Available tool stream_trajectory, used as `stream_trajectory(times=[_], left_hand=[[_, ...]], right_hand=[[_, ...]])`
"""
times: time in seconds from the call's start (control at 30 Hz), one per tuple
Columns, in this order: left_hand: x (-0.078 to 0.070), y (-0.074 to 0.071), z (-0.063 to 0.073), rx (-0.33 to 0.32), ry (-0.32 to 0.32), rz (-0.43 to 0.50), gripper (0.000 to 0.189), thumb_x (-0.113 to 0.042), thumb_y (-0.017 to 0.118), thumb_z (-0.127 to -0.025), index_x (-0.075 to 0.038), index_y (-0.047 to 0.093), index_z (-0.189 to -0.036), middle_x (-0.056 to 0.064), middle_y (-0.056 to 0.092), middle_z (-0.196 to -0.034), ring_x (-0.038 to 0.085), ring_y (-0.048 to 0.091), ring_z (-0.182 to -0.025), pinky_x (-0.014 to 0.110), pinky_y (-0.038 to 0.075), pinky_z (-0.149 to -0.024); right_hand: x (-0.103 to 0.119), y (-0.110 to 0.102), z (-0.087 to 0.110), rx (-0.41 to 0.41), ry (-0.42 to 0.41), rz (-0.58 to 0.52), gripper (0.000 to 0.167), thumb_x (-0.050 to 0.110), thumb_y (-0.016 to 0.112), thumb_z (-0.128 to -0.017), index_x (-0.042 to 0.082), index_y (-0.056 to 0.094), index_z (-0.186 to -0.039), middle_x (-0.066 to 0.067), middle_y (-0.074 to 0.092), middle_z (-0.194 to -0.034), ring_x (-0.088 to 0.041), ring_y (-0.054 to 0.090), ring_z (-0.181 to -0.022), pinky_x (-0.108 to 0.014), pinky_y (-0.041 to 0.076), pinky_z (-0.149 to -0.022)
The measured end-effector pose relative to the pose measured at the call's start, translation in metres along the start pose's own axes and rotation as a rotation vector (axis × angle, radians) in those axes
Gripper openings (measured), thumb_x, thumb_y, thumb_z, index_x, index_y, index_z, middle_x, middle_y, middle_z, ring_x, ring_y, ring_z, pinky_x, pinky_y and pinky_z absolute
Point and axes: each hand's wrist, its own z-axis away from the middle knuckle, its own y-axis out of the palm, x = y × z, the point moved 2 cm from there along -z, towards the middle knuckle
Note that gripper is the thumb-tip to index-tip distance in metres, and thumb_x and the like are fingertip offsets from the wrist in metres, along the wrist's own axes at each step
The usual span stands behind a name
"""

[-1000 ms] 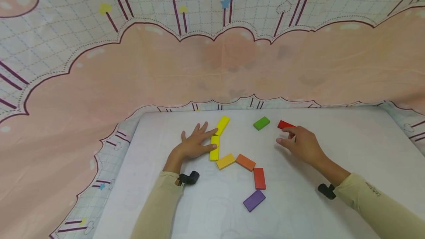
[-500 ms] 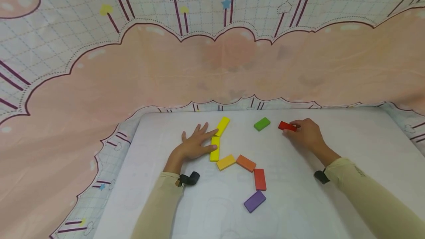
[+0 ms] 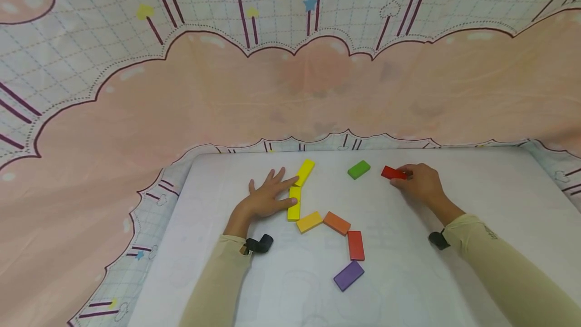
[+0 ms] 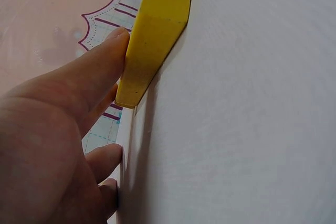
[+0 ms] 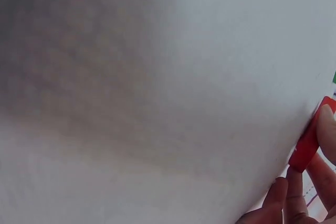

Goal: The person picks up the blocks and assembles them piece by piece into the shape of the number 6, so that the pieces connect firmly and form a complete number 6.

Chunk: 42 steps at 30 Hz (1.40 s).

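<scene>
My right hand (image 3: 423, 183) pinches a red rectangular block (image 3: 392, 172) at its right end, thumb on the near side. In the right wrist view this red block (image 5: 306, 145) shows between thumb and fingers at the right edge. With fingers spread, my left hand (image 3: 265, 200) rests on the table; its thumb touches a yellow block (image 3: 294, 212) and the index fingertip meets a second yellow block (image 3: 306, 169) beyond it. Up close in the left wrist view, a yellow block (image 4: 155, 35) lies against a finger.
From the near yellow block, a winding row runs on through an amber block (image 3: 309, 222), an orange block (image 3: 337, 222), a red-orange block (image 3: 356, 245) and a purple block (image 3: 349, 275). A green block (image 3: 359, 169) lies apart. Behind the white table (image 3: 399, 291) hangs a patterned cloth (image 3: 272, 100).
My right hand has closed in from just in front of the red block and now pinches it; the block has barely shifted. My left hand and the row stay where they were.
</scene>
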Motion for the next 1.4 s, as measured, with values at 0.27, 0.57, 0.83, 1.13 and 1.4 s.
stream_trajectory(times=[0.27,0.57,0.83,1.13,1.4], left_hand=[[0.000,0.000,0.000,-0.002,-0.004,0.005,0.069,-0.061,0.056,-0.097,-0.045,0.029,-0.159,-0.002,0.004,-0.174,0.027,-0.008,-0.161,0.077,-0.012,-0.115],[-0.004,-0.003,0.002,-0.002,-0.009,0.009,0.069,-0.059,0.057,-0.097,-0.043,0.030,-0.159,0.000,0.005,-0.174,0.028,-0.007,-0.161,0.077,-0.012,-0.115],[-0.005,-0.003,0.003,-0.001,-0.013,0.017,0.070,-0.059,0.058,-0.097,-0.044,0.030,-0.159,-0.001,0.005,-0.174,0.028,-0.007,-0.161,0.076,-0.013,-0.116],[-0.004,-0.003,0.002,-0.002,-0.006,0.010,0.070,-0.059,0.057,-0.097,-0.044,0.030,-0.159,-0.001,0.005,-0.174,0.028,-0.007,-0.161,0.076,-0.012,-0.115],[-0.002,-0.002,0.002,0.003,0.002,0.004,0.070,-0.060,0.057,-0.097,-0.045,0.029,-0.159,-0.001,0.005,-0.174,0.028,-0.008,-0.161,0.076,-0.012,-0.116]], right_hand=[[0.005,0.000,0.008,0.044,0.058,-0.056,0.065,0.040,0.075,-0.091,0.001,0.058,-0.139,-0.028,0.060,-0.128,-0.045,0.051,-0.117,-0.052,0.056,-0.089],[0.018,0.005,0.025,0.083,0.019,-0.108,0.067,0.049,0.077,-0.088,0.005,0.064,-0.136,-0.021,0.066,-0.119,-0.036,0.054,-0.109,-0.036,0.054,-0.077],[0.041,0.009,0.043,0.101,-0.037,-0.109,0.056,0.040,0.081,-0.086,0.007,0.070,-0.130,-0.018,0.069,-0.114,-0.032,0.056,-0.102,-0.026,0.052,-0.067],[0.066,0.014,0.067,0.102,-0.134,-0.118,0.043,0.033,0.086,-0.082,0.012,0.076,-0.118,-0.007,0.071,-0.099,-0.023,0.057,-0.090,-0.027,0.051,-0.063],[0.085,0.022,0.087,0.111,-0.154,-0.137,0.040,0.034,0.089,-0.078,0.013,0.077,-0.110,-0.003,0.070,-0.090,-0.020,0.058,-0.084,-0.027,0.051,-0.063]])
